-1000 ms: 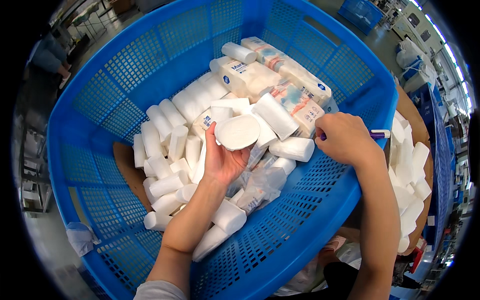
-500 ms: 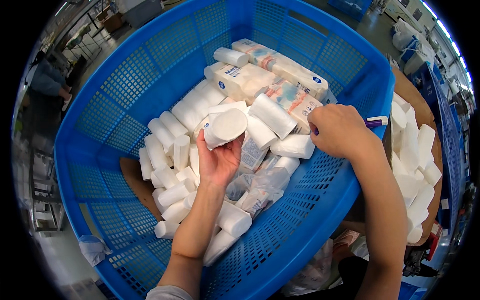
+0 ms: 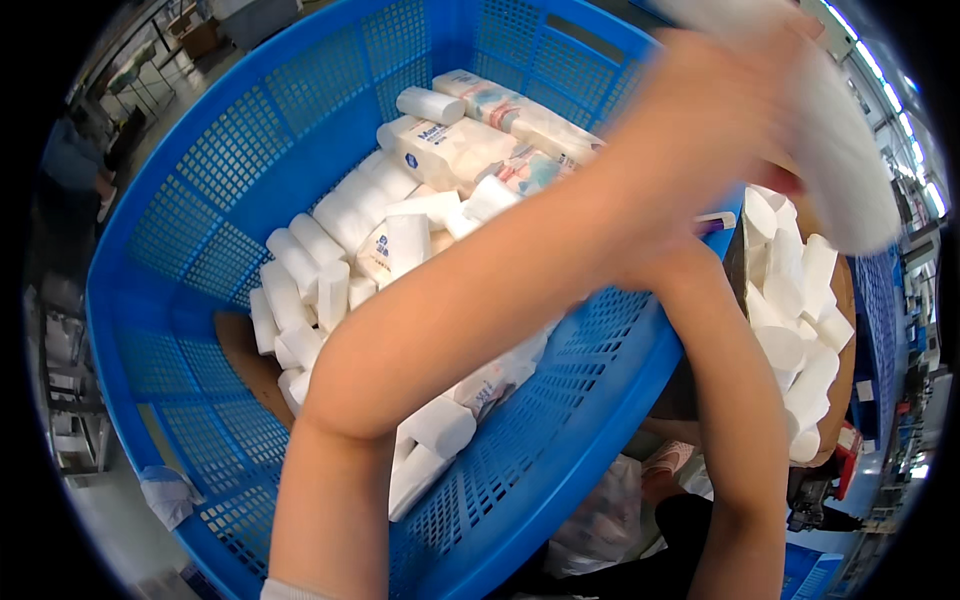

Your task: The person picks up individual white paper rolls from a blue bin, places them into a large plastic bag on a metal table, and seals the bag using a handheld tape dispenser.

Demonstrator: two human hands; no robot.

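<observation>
Smeared by motion, my left hand [image 3: 735, 95] is raised at the upper right and grips a white paper roll [image 3: 855, 170]. My left forearm crosses over the basket and hides part of its contents. Behind that forearm is my right hand [image 3: 675, 255], at the right side of the blue plastic basket [image 3: 640, 385]; its fingers are mostly hidden. A purple pen-like tool with a white end [image 3: 714, 223] sticks out beside it. Inside the basket lie many loose white paper rolls [image 3: 300, 260] and printed packs of rolls [image 3: 440, 150].
Right of the basket stands a cardboard box [image 3: 838, 370] filled with more white rolls [image 3: 785, 345]. A clear plastic bag [image 3: 605, 515] sits below the basket's near edge. Brown cardboard [image 3: 250, 360] shows inside the basket at left. Another person [image 3: 75, 165] is at the far left.
My left hand has swung from above the middle of the basket to the upper right, carrying the paper roll. My right hand stays by the basket's right side. The view has shifted slightly.
</observation>
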